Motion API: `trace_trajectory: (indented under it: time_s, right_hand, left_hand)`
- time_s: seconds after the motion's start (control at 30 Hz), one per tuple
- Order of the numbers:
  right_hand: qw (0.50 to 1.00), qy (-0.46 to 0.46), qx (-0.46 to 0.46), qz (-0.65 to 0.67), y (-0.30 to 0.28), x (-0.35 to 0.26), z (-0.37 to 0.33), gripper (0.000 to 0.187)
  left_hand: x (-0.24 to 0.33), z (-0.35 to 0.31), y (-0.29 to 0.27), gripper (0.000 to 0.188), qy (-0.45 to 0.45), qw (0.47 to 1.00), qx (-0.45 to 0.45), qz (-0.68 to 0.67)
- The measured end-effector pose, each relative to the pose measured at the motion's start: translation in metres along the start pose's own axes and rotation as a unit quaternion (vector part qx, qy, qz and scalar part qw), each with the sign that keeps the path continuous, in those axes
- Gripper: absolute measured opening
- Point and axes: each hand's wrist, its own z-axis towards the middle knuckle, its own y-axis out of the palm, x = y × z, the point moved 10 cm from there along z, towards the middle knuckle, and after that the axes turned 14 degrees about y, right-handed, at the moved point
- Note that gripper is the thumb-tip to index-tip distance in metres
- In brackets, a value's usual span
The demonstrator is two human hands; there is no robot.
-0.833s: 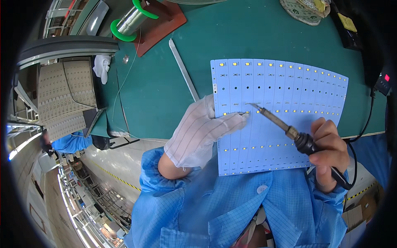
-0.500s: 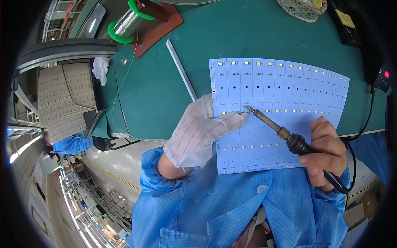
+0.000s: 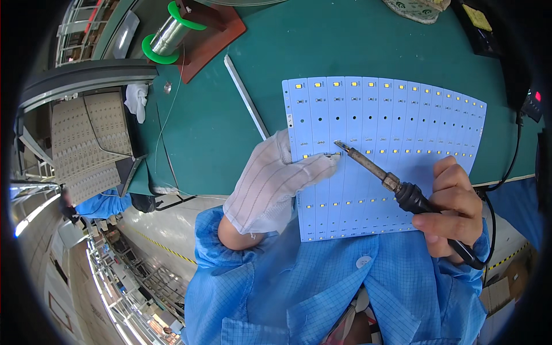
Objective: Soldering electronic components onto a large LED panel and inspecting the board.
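A pale blue LED circuit board [image 3: 374,178] with rows of small yellow LEDs is held tilted over the front of the bench, its lower edge against my blue coat. My left hand [image 3: 270,178], in a white striped glove, grips the board's left edge with the thumb lying across its face. Something small and dark shows at the thumb tip; I cannot make out what it is. My bare right hand [image 3: 451,210] is wrapped around the black handle of a soldering iron [image 3: 376,172]. The iron's tip meets the board at a small pad just above the left thumb.
A solder wire reel [image 3: 168,38] with green flanges stands on a reddish-brown holder [image 3: 215,43]. A thin white strip [image 3: 246,95] lies on the green bench [image 3: 201,121]. Brown board panels [image 3: 92,138] stand at left. A black box [image 3: 532,103] with a red light sits right.
The iron's tip has shifted slightly up and left, onto the pad above the thumb. The whole view has moved a little; both hands keep their grips.
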Motion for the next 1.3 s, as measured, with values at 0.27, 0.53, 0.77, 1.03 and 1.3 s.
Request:
trace_trajectory:
  time_s: [0.27, 0.53, 0.77, 1.03, 1.3]
  right_hand:
    - [1.000, -0.003, 0.001, -0.001, 0.001, 0.001, -0.001, 0.018]
    - [1.000, -0.003, 0.000, -0.007, 0.001, 0.001, -0.002, 0.016]
    - [0.999, 0.019, 0.004, 0.038, -0.009, 0.003, 0.000, 0.013]
    - [0.996, 0.052, 0.015, 0.077, -0.015, 0.009, -0.002, 0.015]
    - [0.998, 0.042, -0.019, 0.041, -0.006, 0.007, -0.002, 0.016]
  left_hand:
    - [-0.006, -0.002, 0.000, 0.023, -0.045, 0.999, 0.003, -0.014]
    - [-0.009, -0.003, 0.001, 0.022, -0.057, 0.998, 0.007, -0.012]
    - [-0.004, -0.002, 0.000, 0.021, -0.029, 0.998, 0.029, -0.040]
    - [-0.011, -0.005, 0.000, 0.023, -0.086, 0.992, 0.039, -0.088]
    - [-0.011, -0.004, 0.001, 0.027, -0.077, 0.995, 0.022, -0.066]
